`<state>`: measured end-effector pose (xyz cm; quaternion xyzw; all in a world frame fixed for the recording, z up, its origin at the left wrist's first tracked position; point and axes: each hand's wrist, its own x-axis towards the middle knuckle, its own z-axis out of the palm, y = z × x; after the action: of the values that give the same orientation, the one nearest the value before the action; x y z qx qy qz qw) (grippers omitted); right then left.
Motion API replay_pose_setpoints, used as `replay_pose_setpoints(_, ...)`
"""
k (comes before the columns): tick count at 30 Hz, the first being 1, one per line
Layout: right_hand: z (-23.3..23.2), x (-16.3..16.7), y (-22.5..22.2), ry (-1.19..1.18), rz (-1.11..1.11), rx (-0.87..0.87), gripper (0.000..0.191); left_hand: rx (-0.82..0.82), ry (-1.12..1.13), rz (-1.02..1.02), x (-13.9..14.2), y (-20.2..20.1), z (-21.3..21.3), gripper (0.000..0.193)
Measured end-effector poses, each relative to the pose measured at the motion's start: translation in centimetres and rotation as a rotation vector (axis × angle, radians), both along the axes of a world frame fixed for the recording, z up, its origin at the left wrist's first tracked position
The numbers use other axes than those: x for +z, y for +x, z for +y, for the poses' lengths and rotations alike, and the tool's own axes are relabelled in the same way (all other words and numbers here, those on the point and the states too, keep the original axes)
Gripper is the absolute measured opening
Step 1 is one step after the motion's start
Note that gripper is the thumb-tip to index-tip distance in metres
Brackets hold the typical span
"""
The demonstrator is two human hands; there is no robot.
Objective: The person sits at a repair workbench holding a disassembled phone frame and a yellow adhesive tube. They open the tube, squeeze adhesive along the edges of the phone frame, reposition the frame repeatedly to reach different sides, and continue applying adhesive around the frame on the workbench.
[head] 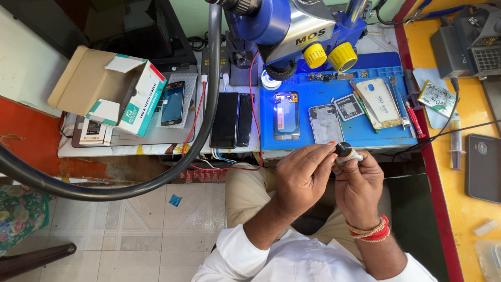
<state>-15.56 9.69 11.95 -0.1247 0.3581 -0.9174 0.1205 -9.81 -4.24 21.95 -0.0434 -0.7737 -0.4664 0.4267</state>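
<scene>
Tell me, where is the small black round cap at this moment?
In the head view, the small black round cap is right of centre, pinched between the left hand and right hand, just below the blue work mat.

A blue work mat (318, 99), yellow microscope knobs (330, 55), a black-capped small bottle (345, 152) and a red-and-beige wrist thread (371, 232) are seen.

Two phone frames (286, 115) side by side on mat (313, 89), under microscope (292, 28)
</scene>
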Motion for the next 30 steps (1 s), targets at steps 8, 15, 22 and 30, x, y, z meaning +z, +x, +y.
replay_pose_setpoints(8,-0.2,0.7,0.4,0.120,0.104,-0.055,0.015,-0.007,0.057,-0.019,-0.3,0.5,-0.1,0.021)
replay_pose_setpoints(15,-0.2,0.8,0.6,0.179,0.142,-0.074,0.017,-0.014,0.064,-0.012,-0.2,0.9,-0.3,0.022)
replay_pose_setpoints(22,-0.3,0.9,0.6,0.187,0.142,-0.063,0.016,-0.012,0.064,-0.025,-0.8,1.0,-0.5,0.022)
replay_pose_setpoints(30,-0.3,1.2,0.6,0.192,0.146,-0.058,0.018,-0.069,0.172,-0.023,-1.8,0.9,-0.5,0.024)
